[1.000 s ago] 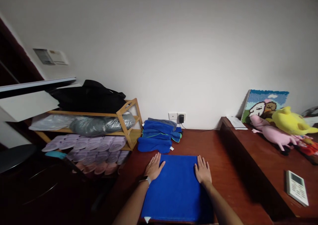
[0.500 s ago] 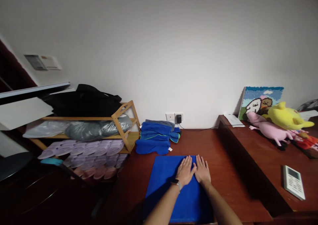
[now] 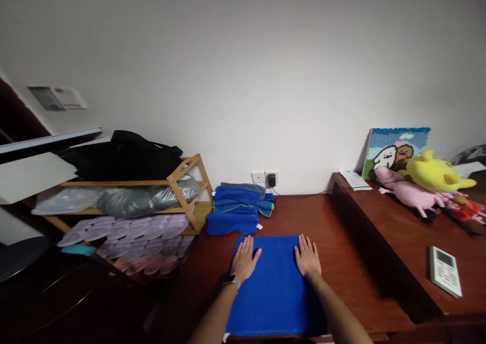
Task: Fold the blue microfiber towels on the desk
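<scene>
A blue towel (image 3: 274, 288) lies spread flat on the reddish-brown wooden table (image 3: 341, 263), its near edge at the table's front. My left hand (image 3: 243, 261) rests palm down on the towel's far left corner, fingers stretched out and thumb apart; a watch is on that wrist. On the far right corner lies my right hand (image 3: 308, 257), also flat with fingers spread, partly over the towel's right edge. Behind the towel, near the wall, is a pile of folded blue towels (image 3: 237, 207) with green trim and a grey one.
A wooden rack (image 3: 190, 192) on the left holds rows of slippers (image 3: 152, 227), plastic-wrapped bundles and a black bag (image 3: 125, 156). On the raised right surface are plush toys (image 3: 433, 172), a dog picture (image 3: 398, 149) and a white remote (image 3: 445, 271). A black plug (image 3: 271, 180) trails a cord.
My left hand has slid left across the towel, from beside my right hand to the far left corner. My right hand stays near the right corner, its fingers now more spread.
</scene>
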Available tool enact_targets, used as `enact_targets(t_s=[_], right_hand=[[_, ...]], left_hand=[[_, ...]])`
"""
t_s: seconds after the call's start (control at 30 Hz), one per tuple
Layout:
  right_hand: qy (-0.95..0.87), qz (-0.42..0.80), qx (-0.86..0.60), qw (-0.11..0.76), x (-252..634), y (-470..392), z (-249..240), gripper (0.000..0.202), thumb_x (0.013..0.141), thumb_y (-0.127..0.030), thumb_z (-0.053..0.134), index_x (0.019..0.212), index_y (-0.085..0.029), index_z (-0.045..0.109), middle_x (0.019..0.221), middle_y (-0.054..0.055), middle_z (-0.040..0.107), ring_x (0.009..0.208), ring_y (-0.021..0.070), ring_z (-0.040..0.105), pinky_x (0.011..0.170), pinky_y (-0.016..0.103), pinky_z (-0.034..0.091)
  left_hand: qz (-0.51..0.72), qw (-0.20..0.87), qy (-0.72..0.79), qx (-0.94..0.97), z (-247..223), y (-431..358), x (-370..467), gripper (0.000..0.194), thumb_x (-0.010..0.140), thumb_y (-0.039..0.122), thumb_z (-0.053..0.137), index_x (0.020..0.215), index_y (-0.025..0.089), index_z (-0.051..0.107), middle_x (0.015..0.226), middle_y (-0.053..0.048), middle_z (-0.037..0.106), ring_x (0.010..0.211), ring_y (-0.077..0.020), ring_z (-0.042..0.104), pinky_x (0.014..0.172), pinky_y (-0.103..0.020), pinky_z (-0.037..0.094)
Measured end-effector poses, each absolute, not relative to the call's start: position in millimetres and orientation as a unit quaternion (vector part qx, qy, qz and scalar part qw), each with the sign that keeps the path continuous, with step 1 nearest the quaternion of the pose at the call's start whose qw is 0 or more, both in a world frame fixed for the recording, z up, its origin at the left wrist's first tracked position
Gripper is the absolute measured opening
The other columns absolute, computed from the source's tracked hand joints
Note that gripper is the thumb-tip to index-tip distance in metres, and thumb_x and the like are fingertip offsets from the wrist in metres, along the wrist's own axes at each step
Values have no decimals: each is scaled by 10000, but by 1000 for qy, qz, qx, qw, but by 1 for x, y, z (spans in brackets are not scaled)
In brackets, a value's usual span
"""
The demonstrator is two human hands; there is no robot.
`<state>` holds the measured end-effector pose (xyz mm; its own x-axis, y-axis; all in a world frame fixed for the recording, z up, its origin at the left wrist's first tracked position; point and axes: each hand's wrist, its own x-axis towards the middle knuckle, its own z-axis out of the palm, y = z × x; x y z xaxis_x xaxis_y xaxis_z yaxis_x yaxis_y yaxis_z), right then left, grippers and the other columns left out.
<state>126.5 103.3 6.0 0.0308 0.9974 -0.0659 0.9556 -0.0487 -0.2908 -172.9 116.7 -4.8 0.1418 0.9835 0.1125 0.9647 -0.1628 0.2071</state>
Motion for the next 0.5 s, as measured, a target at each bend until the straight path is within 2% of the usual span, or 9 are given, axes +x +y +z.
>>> enact_targets(t_s=[0.17,0.5], right_hand=[[-683,122,-715,83,126,102,7,691,1034,-507,110,1638,-171,129,1712,-10,138,1582,187,77,1278,416,7],[-684,110,-717,73,125,103,6,689,1031,-493,108,1640,-168,118,1715,-10,127,1583,190,68,1278,414,22]], left_hand=[[104,32,664,740,-7,117,-223,786,1013,643,203,1624,148,233,1684,-125,269,1561,-262,242,1270,-489,226],[112,89,703,697,-1,92,-240,811,1012,628,153,1585,80,320,1666,-139,305,1556,-240,259,1276,-454,215]])
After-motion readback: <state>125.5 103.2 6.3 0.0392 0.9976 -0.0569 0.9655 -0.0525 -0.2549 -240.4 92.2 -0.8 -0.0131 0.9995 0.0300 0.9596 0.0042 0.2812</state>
